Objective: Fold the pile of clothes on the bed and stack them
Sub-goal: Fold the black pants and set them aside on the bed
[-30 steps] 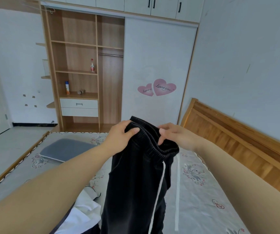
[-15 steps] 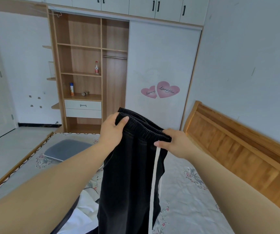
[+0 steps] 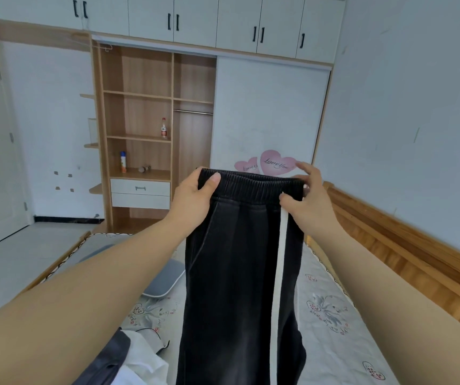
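- We hold a pair of black trousers [image 3: 237,273] up by the elastic waistband above the bed [image 3: 331,315], the legs hanging straight down toward the lower edge of the view.
- Our left hand [image 3: 195,195] grips the left end of the waistband — thumb laid across the front of the elastic, the other fingers hidden behind the cloth.
- Our right hand [image 3: 306,201] pinches the right end of the waistband with the thumb in front, just beside the top of the white side stripe [image 3: 278,273]; the upper fingers are spread and raised clear of the fabric.
- The waistband is stretched roughly level between the two hands, and the stripe runs down the trousers' right side.
- Beneath our left forearm, at the bottom of the view, lies a heap of clothes [image 3: 137,365] — white fabric beside a dark grey piece — resting on the floral bed cover.
- A grey pillow [image 3: 165,279] lies farther up the bed, partly hidden behind our left arm and the trousers.
- Beyond the bed stands a wooden wardrobe [image 3: 140,107] with open shelves holding a bottle [image 3: 163,128] and a spray can [image 3: 123,162], and a white sliding door bearing pink heart stickers [image 3: 273,162].
- A wooden headboard [image 3: 406,245] runs along the right wall.
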